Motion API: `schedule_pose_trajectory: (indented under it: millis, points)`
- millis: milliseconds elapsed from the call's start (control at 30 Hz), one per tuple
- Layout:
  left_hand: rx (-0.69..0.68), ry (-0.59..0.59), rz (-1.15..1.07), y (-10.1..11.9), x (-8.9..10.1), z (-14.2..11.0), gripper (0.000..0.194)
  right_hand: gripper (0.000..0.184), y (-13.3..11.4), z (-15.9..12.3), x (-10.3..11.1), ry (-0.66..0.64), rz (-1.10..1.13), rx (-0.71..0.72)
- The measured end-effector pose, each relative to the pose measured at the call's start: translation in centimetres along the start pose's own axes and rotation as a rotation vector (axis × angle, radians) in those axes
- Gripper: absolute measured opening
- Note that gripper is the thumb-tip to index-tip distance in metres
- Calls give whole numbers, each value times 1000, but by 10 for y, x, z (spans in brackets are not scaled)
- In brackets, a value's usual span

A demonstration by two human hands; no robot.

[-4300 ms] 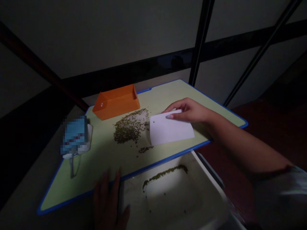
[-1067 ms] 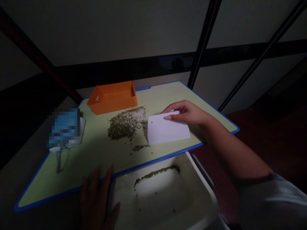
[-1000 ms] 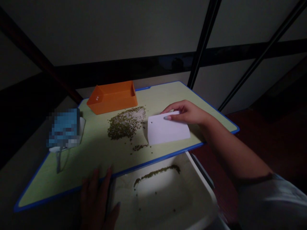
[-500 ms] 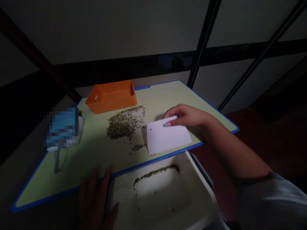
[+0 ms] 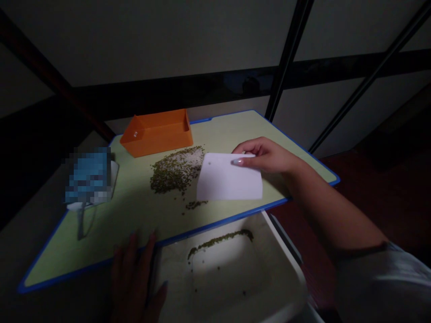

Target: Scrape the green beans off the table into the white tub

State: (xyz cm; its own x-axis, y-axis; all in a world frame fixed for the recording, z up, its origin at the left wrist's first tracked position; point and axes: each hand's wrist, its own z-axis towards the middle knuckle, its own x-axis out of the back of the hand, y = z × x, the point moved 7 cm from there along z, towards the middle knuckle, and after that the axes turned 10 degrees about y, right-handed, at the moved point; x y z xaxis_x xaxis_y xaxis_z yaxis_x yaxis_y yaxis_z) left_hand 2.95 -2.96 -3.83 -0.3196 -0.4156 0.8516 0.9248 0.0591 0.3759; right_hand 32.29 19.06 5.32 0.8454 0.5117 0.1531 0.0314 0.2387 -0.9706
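My right hand pinches the upper edge of a white flat scraper, held above the table near its front edge. Left of the scraper lies a pile of small green beans mixed with white grains. A few loose beans are scattered nearer the front edge. In the dim foreground my left hand has its fingers spread at the left side of a white basin. A line of green beans lies along the basin's far inner side, with several single ones on its bottom.
An orange open tray stands at the back of the pale yellow table with its blue rim. At the left, a blurred blue item rests on something white. Behind is a panelled wall.
The scraper has lifted away from the table's front edge and tilted, now nearer the pile. My right hand rose slightly with it. My left hand stays in place.
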Motion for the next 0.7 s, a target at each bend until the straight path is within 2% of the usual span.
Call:
schedule_pose_trajectory:
  millis: [67, 133, 300, 533, 700]
  points:
    - [36, 0, -11, -2, 0, -1, 70, 40, -1, 1, 6, 83, -6, 26]
    - [29, 12, -25, -2, -1, -1, 70, 44, -1, 1, 8, 108, -33, 29]
    - [-12, 60, -18, -1, -3, 0, 71, 47, 2, -2, 4, 55, -89, -32]
    - [-53, 39, -7, -2, -7, 2, 77, 43, 5, 0, 6, 102, -99, -30]
    - [-38, 22, 2, 0, -7, 2, 79, 43, 7, 0, 3, 62, -120, -39]
